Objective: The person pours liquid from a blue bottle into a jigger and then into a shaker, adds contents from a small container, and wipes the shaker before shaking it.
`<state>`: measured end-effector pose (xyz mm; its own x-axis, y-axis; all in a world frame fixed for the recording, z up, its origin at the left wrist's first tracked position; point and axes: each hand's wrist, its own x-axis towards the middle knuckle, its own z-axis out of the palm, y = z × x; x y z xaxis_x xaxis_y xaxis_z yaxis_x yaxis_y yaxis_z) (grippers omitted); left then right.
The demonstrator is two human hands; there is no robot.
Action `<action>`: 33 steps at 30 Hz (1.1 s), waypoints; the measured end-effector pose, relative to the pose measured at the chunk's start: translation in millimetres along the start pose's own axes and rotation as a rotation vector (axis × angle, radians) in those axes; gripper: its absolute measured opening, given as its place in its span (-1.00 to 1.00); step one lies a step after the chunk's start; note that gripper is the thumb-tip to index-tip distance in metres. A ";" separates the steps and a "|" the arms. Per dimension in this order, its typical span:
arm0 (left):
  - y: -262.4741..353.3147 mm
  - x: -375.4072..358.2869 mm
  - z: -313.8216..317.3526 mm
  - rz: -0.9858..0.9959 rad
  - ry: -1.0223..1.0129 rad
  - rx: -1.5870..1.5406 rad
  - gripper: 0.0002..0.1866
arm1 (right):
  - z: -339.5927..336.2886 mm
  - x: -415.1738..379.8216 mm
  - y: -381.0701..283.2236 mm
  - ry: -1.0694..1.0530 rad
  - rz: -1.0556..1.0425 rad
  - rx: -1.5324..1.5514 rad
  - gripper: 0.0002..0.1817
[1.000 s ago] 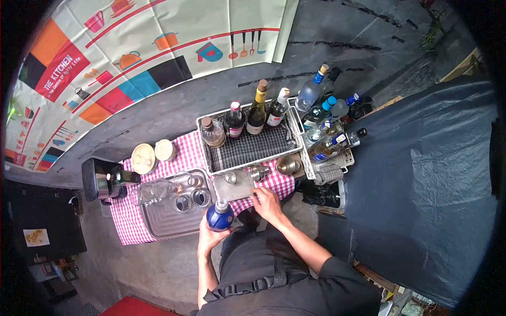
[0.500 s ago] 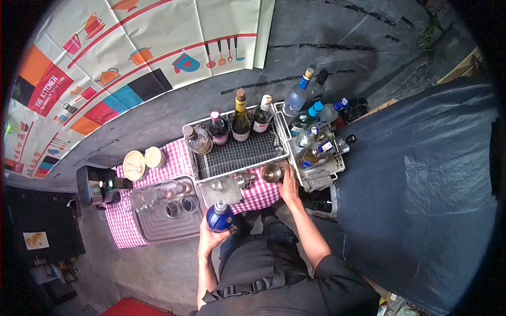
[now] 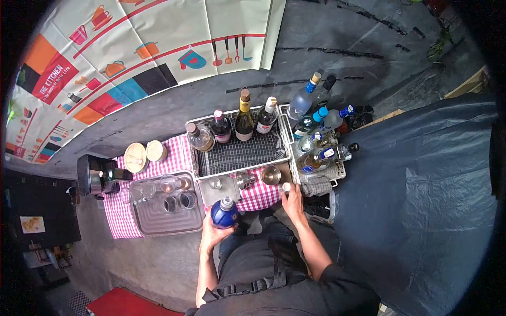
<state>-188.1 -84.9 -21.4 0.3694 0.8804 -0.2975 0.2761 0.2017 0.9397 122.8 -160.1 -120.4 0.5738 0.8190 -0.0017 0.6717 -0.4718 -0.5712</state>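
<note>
My left hand [image 3: 212, 235] is wrapped round a rounded blue bottle [image 3: 225, 215] with a silver-grey neck, held upright in front of the table edge. My right hand [image 3: 293, 203] is closed on a small whitish round object [image 3: 286, 187]; its exact kind is too small to make out. Just up and left of that hand stands a metal cup [image 3: 271, 176] on the pink checked cloth [image 3: 258, 196]. A strainer-like metal item [image 3: 245, 180] lies beside the cup. Further left, a small clear glass [image 3: 215, 183] rests on a grey mat [image 3: 225, 194].
A white wire basket [image 3: 240, 171] holds several bottles along its back. More bottles crowd a second basket [image 3: 337, 174] at the right, with a folded cloth [image 3: 316, 186]. Glasses stand on a tray [image 3: 163, 226] at the left, near two pale round containers [image 3: 136, 157] and a black appliance [image 3: 90, 176].
My right hand has left the metal cup's side, drawn slightly toward me, and now shows a small whitish object in its fingers. The blue bottle has shifted slightly right in view.
</note>
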 end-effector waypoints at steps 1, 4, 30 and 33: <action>3.3 0.3 0.3 0.021 -0.009 0.017 -0.04 | -9.4 -8.8 -0.9 -0.015 -0.034 0.078 -0.45; 17.5 -0.9 2.6 0.028 -0.024 0.027 -0.09 | -47.8 -25.0 -35.9 -0.115 0.064 0.311 -0.51; 19.0 -37.5 -49.5 0.089 -0.281 0.212 -0.09 | -167.7 -23.1 -238.5 -0.635 -0.901 0.153 -0.34; 22.8 -44.3 -58.7 0.083 -0.282 0.218 -0.10 | -165.1 -24.2 -247.2 -0.677 -0.857 0.175 -0.37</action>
<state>-250.2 -94.1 23.1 0.6203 0.7306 -0.2854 0.4062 0.0121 0.9137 20.3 -117.2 156.4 -0.4606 0.8871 0.0314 0.6178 0.3458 -0.7062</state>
